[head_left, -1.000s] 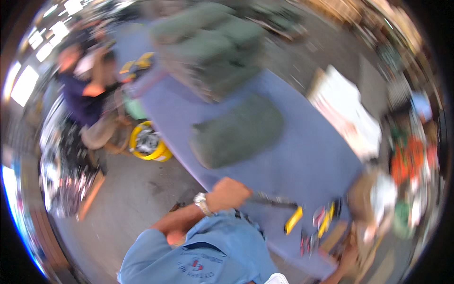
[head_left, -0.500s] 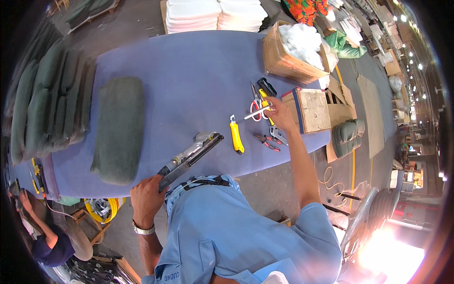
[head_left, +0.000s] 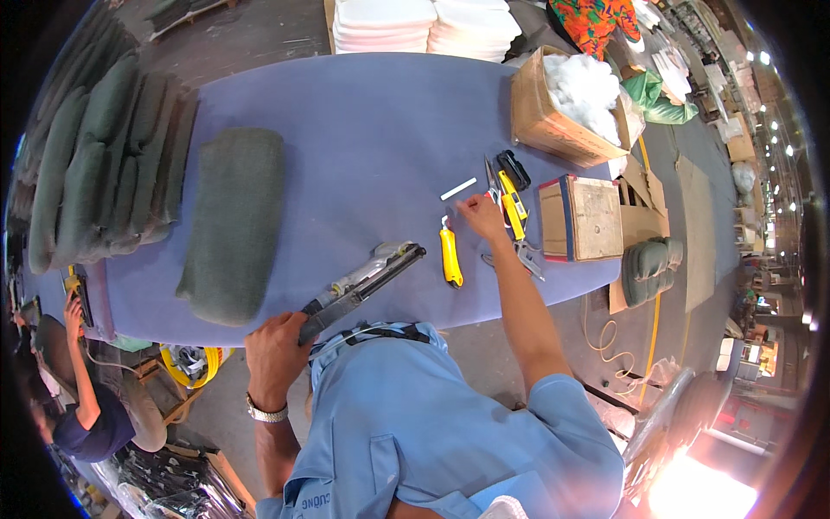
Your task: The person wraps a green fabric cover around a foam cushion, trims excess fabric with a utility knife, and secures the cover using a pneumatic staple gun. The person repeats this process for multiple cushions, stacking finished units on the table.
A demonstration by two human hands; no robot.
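Note:
My left hand (head_left: 277, 346) grips the handle of a long metal staple gun (head_left: 367, 277) that lies slanted on the blue table (head_left: 363, 130). My right hand (head_left: 481, 216) reaches over the table with fingers pinched near a small white chalk stick (head_left: 458, 189); whether it holds anything I cannot tell. Just left of that hand lies a yellow utility knife (head_left: 450, 257). To its right lie another yellow knife (head_left: 513, 208), black-handled scissors (head_left: 510, 169) and pliers (head_left: 522, 253). A dark green cushion cover (head_left: 232, 221) lies flat on the table's left part.
Several green cushions (head_left: 104, 156) are stacked at the far left. A cardboard box of white stuffing (head_left: 566, 104) and a flat board (head_left: 579, 216) sit at the right. White foam pads (head_left: 432, 22) lie beyond the table. Another person (head_left: 82, 406) crouches at lower left.
The view has swung from the cushion stacks to the table. My right hand has shifted left, away from the scissors toward the chalk. My left hand stays on the staple gun.

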